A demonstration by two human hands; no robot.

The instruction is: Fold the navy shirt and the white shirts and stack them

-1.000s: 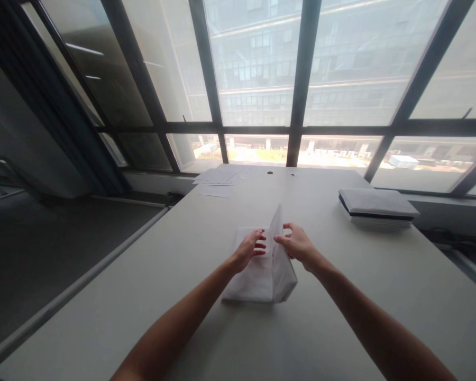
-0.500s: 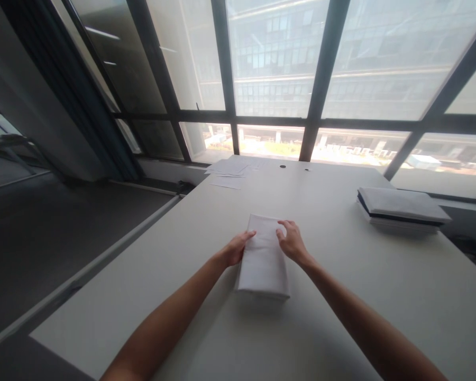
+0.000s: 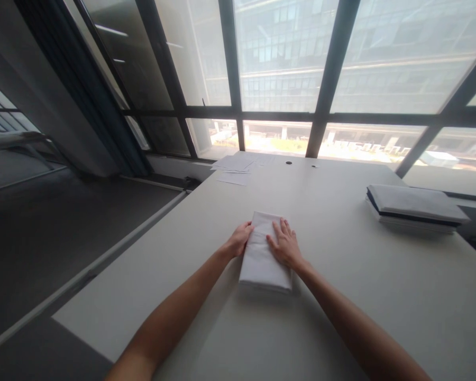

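A white cloth (image 3: 265, 264), folded into a long, thick rectangle, lies on the white table in front of me. At its far left edge, my left hand (image 3: 240, 241) is closed on the side, thumb on top and the other fingers partly hidden. My right hand (image 3: 286, 246) lies flat on the upper right part of the cloth with its fingers spread. Slight creases run across the top between the two hands.
On the right of the white table (image 3: 174, 264) sits a stack of folded white and dark cloths (image 3: 418, 206). Loose paper sheets (image 3: 234, 165) lie at the far left corner. Large windows (image 3: 277, 63) rise behind the table, and a dark curtain (image 3: 83, 106) hangs at left.
My right hand has come down from the cloth's right edge to lie flat on top. The left hand keeps its hold on the left edge. The view has shifted slightly.
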